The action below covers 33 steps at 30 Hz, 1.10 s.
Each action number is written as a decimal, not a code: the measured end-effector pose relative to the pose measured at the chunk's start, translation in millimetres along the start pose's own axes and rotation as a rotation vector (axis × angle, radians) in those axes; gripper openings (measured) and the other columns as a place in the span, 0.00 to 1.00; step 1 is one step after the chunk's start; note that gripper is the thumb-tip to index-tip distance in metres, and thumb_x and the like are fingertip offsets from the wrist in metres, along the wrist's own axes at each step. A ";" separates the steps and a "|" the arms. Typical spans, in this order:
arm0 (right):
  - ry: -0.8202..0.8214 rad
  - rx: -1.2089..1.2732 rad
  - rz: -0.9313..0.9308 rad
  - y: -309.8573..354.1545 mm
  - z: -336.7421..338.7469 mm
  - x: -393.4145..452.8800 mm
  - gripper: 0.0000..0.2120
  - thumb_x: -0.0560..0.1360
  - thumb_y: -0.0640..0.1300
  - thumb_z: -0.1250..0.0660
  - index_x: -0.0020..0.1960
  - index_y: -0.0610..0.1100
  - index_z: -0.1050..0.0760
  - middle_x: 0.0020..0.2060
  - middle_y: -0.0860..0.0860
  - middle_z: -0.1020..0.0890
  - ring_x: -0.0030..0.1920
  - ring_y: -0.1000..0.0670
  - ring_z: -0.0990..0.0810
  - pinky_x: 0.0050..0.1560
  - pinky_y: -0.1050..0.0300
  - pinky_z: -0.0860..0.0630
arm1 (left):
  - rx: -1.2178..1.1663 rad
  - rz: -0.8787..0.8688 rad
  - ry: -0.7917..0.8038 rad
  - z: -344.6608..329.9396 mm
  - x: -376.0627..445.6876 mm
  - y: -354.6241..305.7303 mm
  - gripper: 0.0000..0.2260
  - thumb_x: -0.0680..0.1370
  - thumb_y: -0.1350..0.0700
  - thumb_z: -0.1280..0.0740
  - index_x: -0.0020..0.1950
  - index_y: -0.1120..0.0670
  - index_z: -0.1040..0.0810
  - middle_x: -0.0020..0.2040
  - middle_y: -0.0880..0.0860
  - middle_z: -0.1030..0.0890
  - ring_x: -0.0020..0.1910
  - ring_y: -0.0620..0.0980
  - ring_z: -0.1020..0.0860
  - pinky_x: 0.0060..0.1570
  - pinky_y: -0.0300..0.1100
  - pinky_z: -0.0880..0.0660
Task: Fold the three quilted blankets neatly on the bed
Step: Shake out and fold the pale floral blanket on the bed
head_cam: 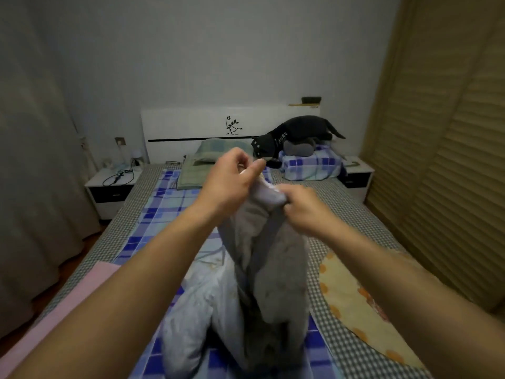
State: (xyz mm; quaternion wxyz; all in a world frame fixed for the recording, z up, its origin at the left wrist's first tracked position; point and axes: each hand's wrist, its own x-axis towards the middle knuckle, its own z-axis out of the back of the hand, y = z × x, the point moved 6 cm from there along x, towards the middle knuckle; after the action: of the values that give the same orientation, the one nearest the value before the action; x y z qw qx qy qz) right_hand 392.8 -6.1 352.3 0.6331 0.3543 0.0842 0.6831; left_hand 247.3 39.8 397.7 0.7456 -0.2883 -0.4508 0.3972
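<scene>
Head view: a dim bedroom with a pale wall, a curtain (35, 160) down the 9 o'clock side and a slatted wooden wardrobe (442, 165) along the 3 o'clock side. The bed (352, 222) runs from the lower edge towards 12 o'clock, ending at a white headboard (191, 124) with a black flower motif. A blue checked sheet (161, 212) lies down the middle of the grey gingham mattress cover.

At the centre, the grey quilted blanket (281, 269) is lifted off the bed and hangs in a bunched column, its pale lining showing at the top and at 7 o'clock of the bundle, where it pools on the sheet. The left hand (232, 179) is raised at the blanket's top corner, thumb and fingers bent towards the fabric; whether its grip pinches the cloth cannot be told. The right hand (303, 209), just at 4 o'clock of the left, has its grip closed round a bunched fold of the same top edge.

A pink blanket (73, 302) lies flat at 8 o'clock along the bed's edge, and a yellow floral blanket (352, 299) at 4 o'clock. Near the headboard sit a green pillow (199, 165) and, at 1 o'clock, a blue checked pillow (311, 165) bearing a dark plush toy (292, 135). White nightstands flank the bed; the left nightstand (112, 187) carries a tangled black cable (120, 175).
</scene>
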 end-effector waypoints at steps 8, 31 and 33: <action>-0.666 0.394 0.031 40.4 139.2 27.1 0.15 0.69 0.35 0.46 0.43 0.51 0.25 0.39 0.55 0.22 0.45 0.52 0.22 0.46 0.58 0.25 | 0.145 0.335 0.182 -83.1 -65.6 121.4 0.02 0.77 0.50 0.32 0.45 0.45 0.23 0.42 0.48 0.19 0.45 0.51 0.19 0.47 0.50 0.19; -0.164 -0.276 -0.943 -313.7 -32.2 -141.3 0.17 0.76 0.32 0.36 0.64 0.27 0.28 0.62 0.29 0.27 0.62 0.29 0.28 0.64 0.37 0.31 | 0.657 0.829 -0.204 171.6 -197.8 338.1 0.16 0.76 0.57 0.35 0.64 0.57 0.21 0.60 0.62 0.20 0.57 0.65 0.22 0.55 0.52 0.26; 0.484 -0.214 -0.760 -274.8 -123.2 -181.3 0.19 0.78 0.31 0.36 0.67 0.26 0.30 0.64 0.40 0.25 0.65 0.43 0.27 0.62 0.57 0.31 | 0.702 1.015 0.291 129.5 -262.1 380.1 0.18 0.80 0.57 0.33 0.69 0.61 0.26 0.65 0.62 0.23 0.63 0.61 0.24 0.62 0.50 0.27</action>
State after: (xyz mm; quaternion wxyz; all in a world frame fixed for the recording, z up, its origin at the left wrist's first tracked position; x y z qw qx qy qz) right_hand 531.8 -82.0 38.5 0.8337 0.0615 0.2823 0.4706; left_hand -68.6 22.7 37.4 0.5682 -0.2554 0.0050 0.7822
